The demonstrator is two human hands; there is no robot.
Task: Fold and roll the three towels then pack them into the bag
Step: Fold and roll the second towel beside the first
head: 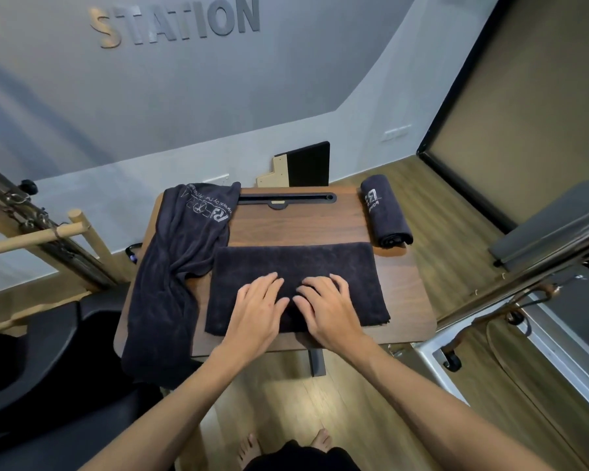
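Note:
A dark folded towel point(337, 266) lies flat as a wide rectangle on the small wooden table point(286, 226). My left hand point(257, 312) and my right hand point(327, 309) rest side by side on its near middle, fingers spread and lightly bent, pressing the cloth. A second dark towel point(177, 266) with a printed logo lies unfolded and crumpled along the table's left side, hanging over the near left edge. A third towel point(385, 212) sits rolled up at the table's far right corner. No bag is in view.
A black slot point(286, 198) runs along the table's far edge. A black board point(308, 164) leans on the wall behind. A black seat point(31, 351) stands at the left, a metal frame point(524, 283) with straps at the right. My bare feet point(286, 443) stand on wooden floor.

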